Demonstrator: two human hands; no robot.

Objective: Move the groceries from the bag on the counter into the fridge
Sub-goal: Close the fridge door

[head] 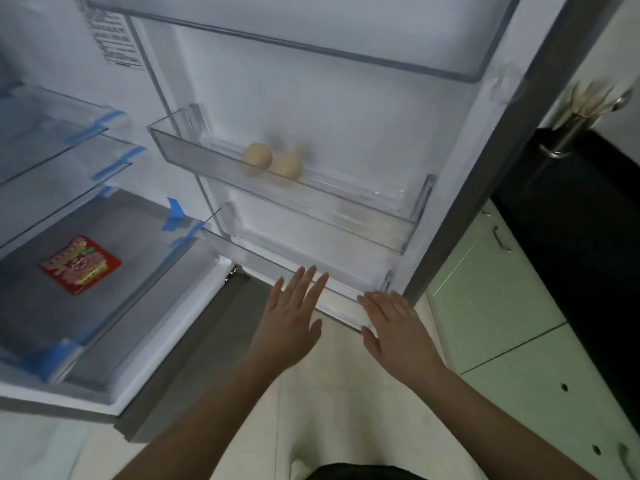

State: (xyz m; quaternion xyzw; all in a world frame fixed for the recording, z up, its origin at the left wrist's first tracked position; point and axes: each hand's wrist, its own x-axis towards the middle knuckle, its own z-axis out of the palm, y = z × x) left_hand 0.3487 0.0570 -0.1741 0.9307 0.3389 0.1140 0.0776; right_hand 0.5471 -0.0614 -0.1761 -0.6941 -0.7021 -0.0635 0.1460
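The fridge stands open in front of me. Its door (460, 209) swings out to the right. Two pale eggs (257, 159) lie side by side in the middle door bin (194, 152). A red food packet (81, 264) lies flat in the clear bottom drawer (145, 299) of the fridge body. My left hand (290, 310) is spread flat, empty, fingertips at the front rim of the lowest door bin (341, 306). My right hand (394, 329) is also spread and empty, beside that bin's right end. The grocery bag is out of view.
Glass shelves (65, 147) with blue tape fill the fridge's left side. A black counter (588, 216) at the right carries a steel utensil holder (568, 133). Pale green cabinet doors (512, 334) sit below it. The floor is light tile.
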